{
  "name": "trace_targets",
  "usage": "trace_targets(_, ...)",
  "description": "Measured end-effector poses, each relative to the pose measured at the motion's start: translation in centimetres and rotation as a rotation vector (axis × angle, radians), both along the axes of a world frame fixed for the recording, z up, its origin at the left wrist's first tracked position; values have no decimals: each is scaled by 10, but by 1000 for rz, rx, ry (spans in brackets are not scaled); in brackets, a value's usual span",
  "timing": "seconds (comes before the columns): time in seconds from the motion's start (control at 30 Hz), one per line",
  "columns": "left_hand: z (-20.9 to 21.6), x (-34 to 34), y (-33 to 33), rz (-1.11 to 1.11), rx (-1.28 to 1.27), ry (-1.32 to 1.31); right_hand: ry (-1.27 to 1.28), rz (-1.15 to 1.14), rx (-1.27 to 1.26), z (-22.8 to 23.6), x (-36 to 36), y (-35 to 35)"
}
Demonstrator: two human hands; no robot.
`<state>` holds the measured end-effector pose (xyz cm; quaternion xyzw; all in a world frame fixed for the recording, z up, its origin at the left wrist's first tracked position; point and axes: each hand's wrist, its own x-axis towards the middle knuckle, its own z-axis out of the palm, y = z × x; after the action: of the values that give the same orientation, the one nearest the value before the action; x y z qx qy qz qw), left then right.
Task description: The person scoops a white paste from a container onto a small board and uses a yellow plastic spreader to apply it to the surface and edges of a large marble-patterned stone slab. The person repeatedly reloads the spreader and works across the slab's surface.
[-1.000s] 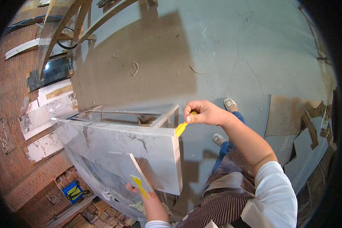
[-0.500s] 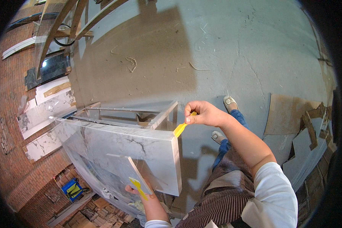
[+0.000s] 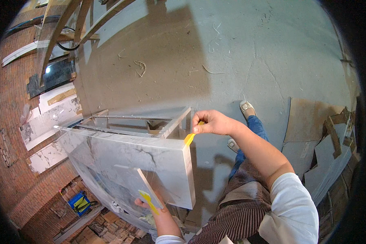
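My right hand [image 3: 212, 122] pinches a small yellow plastic spatula [image 3: 188, 139] between thumb and fingertips. The spatula's broad end touches the near right corner of a white marble-patterned slab [image 3: 168, 156] with grey veins. Lower down, over the slab's face, my left hand [image 3: 141, 203] is closed around the lower end of a flat pale board [image 3: 145, 181], with some of its fingers hidden behind it. A second yellow spatula-shaped piece [image 3: 149, 200] lies against that board beside the left hand.
A pale frame [image 3: 175, 122] stands behind the slab's upper edge. Bits of string [image 3: 140, 68] lie on the grey floor. Cardboard [image 3: 299, 122] and broken sheets are at right. Against the brick wall [image 3: 12, 110] at left lean stone pieces; a blue crate [image 3: 79, 203] sits lower left.
My right hand has shifted slightly left and down, with its spatula at the slab's corner. The left hand and the board stay nearly in place.
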<state>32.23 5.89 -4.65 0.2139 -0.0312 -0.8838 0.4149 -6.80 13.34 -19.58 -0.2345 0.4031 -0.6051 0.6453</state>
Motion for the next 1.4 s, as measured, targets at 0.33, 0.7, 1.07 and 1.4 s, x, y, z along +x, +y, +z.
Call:
trace_targets(0.33,-13,13,-6,8,-80,-190,166,-127,356,14,4,69)
trace_targets(0.7,7,-16,23,-112,-137,-306,325,104,161,148,87,160)
trace_targets(1.07,84,-3,160,70,-514,-1113,710,327,77,260,213,166)
trace_targets(1.4,124,22,203,280,-480,-711,1179,253,-199,308,225,174)
